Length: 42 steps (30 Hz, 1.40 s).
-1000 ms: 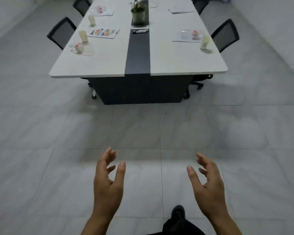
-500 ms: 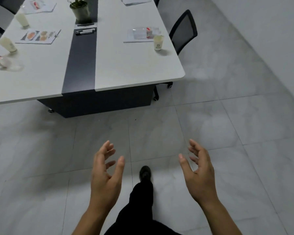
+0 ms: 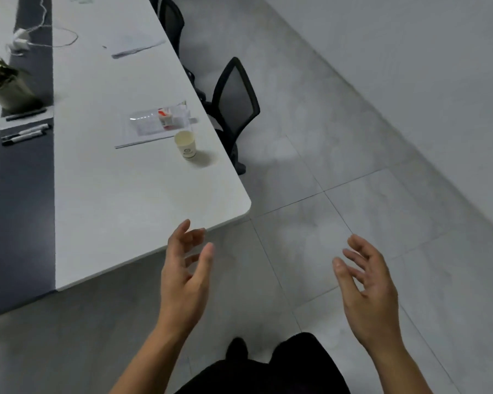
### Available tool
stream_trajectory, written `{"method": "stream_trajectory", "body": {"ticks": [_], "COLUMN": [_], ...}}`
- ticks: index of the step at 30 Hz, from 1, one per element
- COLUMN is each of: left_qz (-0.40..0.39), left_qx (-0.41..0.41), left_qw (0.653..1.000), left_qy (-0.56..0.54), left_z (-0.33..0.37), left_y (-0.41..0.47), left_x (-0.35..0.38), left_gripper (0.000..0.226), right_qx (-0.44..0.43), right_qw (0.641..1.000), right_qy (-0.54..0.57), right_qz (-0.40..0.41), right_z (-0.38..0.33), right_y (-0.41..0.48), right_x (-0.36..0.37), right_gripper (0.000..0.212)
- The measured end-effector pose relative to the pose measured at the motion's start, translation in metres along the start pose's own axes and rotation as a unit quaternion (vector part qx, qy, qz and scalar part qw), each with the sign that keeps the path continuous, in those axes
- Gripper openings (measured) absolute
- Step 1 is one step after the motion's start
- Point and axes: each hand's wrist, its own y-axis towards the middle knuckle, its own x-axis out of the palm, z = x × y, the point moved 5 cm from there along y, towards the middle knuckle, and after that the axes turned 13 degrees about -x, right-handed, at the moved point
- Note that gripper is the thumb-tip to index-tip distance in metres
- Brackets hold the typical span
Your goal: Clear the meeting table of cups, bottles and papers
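A paper cup [image 3: 186, 145] is standing upright near the right edge of the surface [image 3: 125, 211], just beside some papers [image 3: 131, 139] with a clear bottle [image 3: 160, 120] lying on them. A second stack of papers [image 3: 137, 48] is lying farther along that edge. I am holding both hands out, fingers loosely spread and gripping nothing. The left hand [image 3: 184, 282] is hovering by the near right corner, and the right hand [image 3: 367, 291] is hovering over the floor [image 3: 353, 166].

A smooth, matt white tabletop [image 3: 131, 200] holds a paper cup [image 3: 186, 144] and a clear glossy plastic bottle [image 3: 160, 120], beside a black mesh-backed chair [image 3: 235, 99] on polished grey floor tiles [image 3: 339, 172].
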Motion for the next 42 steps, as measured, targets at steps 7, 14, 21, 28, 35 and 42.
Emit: {"method": "stream_trajectory", "body": {"ticks": [7, 14, 21, 28, 35, 42], "left_qz": [0.025, 0.173, 0.342, 0.391, 0.426, 0.427], "left_qx": [0.001, -0.056, -0.127, -0.222, -0.288, -0.395], "left_qw": [0.998, 0.980, 0.930, 0.893, 0.857, 0.813], "left_qy": [0.057, 0.077, 0.039, 0.005, 0.042, 0.027], "left_z": [0.024, 0.078, 0.096, 0.050, 0.024, -0.015], "left_y": [0.127, 0.236, 0.294, 0.364, 0.442, 0.481], "left_x": [0.097, 0.153, 0.150, 0.156, 0.119, 0.116], "left_gripper": [0.051, 0.055, 0.057, 0.067, 0.090, 0.112], "right_qx": [0.035, -0.015, -0.103, -0.154, -0.219, -0.207], "right_qw": [0.999, 0.984, 0.931, 0.866, 0.808, 0.725], "right_qy": [0.014, 0.040, 0.055, 0.023, 0.004, -0.070], "right_qz": [-0.020, -0.174, -0.347, -0.475, -0.547, -0.653], "right_z": [0.069, 0.085, 0.045, 0.042, 0.008, 0.032], "right_y": [0.155, 0.377, 0.511, 0.557, 0.592, 0.596], "right_x": [0.025, 0.092, 0.192, 0.313, 0.432, 0.546], "right_gripper": [0.048, 0.045, 0.044, 0.044, 0.047, 0.074]}}
